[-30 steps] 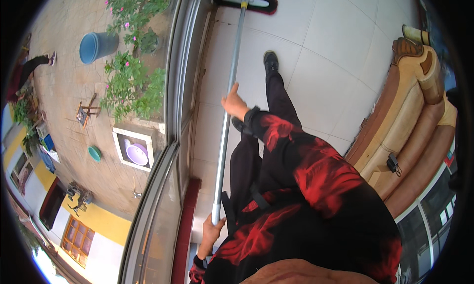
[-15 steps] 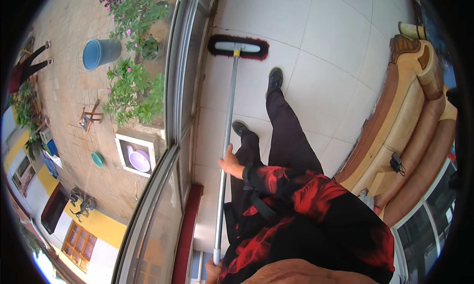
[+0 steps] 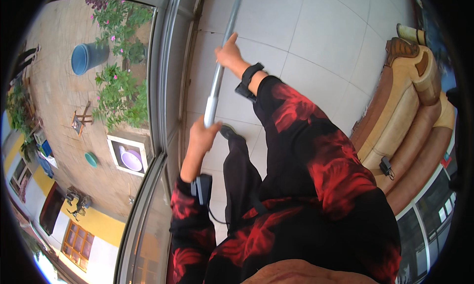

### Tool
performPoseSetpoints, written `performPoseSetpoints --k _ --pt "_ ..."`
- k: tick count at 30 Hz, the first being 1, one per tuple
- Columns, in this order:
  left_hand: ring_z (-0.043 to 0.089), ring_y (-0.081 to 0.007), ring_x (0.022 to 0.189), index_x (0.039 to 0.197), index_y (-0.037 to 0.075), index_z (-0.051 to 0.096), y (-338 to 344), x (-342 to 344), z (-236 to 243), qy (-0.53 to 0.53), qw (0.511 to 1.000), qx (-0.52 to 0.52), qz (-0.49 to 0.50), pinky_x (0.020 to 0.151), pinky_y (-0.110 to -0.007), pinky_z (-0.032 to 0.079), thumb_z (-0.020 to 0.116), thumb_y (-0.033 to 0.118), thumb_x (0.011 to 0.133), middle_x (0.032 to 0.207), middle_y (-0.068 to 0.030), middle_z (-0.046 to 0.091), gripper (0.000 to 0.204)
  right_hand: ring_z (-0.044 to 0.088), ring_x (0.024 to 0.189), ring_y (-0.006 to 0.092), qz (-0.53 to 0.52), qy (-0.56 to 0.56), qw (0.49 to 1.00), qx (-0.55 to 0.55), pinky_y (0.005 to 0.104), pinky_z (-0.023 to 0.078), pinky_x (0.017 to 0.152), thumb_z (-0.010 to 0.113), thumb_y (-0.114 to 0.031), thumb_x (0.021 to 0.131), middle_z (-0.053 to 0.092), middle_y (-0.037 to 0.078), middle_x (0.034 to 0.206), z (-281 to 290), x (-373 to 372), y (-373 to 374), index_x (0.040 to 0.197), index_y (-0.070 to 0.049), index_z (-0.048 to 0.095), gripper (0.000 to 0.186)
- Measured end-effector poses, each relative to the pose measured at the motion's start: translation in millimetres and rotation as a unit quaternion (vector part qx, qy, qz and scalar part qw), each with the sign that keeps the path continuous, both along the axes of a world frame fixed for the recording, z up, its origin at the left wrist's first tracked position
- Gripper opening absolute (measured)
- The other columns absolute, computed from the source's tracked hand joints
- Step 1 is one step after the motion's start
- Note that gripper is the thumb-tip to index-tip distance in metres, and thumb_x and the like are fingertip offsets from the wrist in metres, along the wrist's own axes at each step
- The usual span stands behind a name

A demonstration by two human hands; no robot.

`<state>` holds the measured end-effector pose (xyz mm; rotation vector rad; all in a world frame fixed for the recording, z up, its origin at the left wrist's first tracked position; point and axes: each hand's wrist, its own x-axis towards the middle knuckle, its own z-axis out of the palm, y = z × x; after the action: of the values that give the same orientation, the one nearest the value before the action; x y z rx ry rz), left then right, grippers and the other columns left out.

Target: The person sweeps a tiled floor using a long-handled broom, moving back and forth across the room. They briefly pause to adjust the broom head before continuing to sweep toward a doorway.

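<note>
A long grey metal pole, the handle of a broom [image 3: 217, 81], slants up and away from me over the tiled floor. Its head lies beyond the upper edge of the picture. My left hand [image 3: 201, 140] is closed round the thicker, pale near end of the handle. Farther up, my right hand [image 3: 229, 53] is wrapped about the same handle, its arm stretched forward. Each wrist wears a dark strap; a small grey device [image 3: 201, 188] shows on the left one.
Pale floor tiles [image 3: 321, 42] spread ahead. A window frame [image 3: 165, 72] and low wall run along my left, with potted plants [image 3: 123, 96] and a blue barrel [image 3: 89, 58] outside. A tan sofa [image 3: 395, 131] stands at right, a black adapter [image 3: 386, 165] on it. My shoe [image 3: 228, 132] is near the handle.
Both hands have moved forward with the handle, the left one rising from the lower edge. The broom's head, visible before, has gone out past the top edge.
</note>
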<state>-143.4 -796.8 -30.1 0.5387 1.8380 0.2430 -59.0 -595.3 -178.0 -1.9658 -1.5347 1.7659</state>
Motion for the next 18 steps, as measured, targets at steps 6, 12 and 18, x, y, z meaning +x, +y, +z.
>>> performPoseSetpoints --k 6,12,18 --pt "0.039 -0.0088 0.035 0.073 0.006 0.046 -52.0 18.8 16.6 -0.042 0.997 0.019 0.054 0.03 -0.026 0.029 0.066 0.018 0.077 0.05 0.001 0.043 0.024 0.06 0.091 0.0345 0.135 -0.087 0.986 -0.041 0.0396 0.046 0.082 0.048 -0.027 0.084 0.059 0.025 0.103 6.8 10.9 -11.5 0.129 0.013 -0.021 0.091" --pt "0.048 -0.0135 0.056 0.08 0.001 0.055 -285.1 4.7 91.8 -0.057 0.986 -0.144 0.062 0.053 -0.031 0.042 0.069 0.023 0.074 0.06 -0.0046 0.052 0.027 0.06 0.087 0.0377 0.17 -0.109 0.977 -0.074 0.0409 0.046 0.08 0.049 -0.028 0.085 0.056 0.03 0.101 -23.5 -1.6 -170.6 0.129 0.013 -0.02 0.091" --pt "0.047 -0.013 0.054 0.074 0.002 0.052 -510.4 1.3 228.0 0.009 0.994 -0.109 0.033 0.052 -0.03 0.042 0.07 0.022 0.073 0.057 -0.0052 0.05 0.027 0.057 0.054 0.0312 0.15 -0.015 0.984 -0.093 0.0411 0.045 0.074 0.051 -0.022 0.084 0.056 0.016 0.061 26.5 -13.4 -417.4 0.131 0.007 -0.021 0.091"
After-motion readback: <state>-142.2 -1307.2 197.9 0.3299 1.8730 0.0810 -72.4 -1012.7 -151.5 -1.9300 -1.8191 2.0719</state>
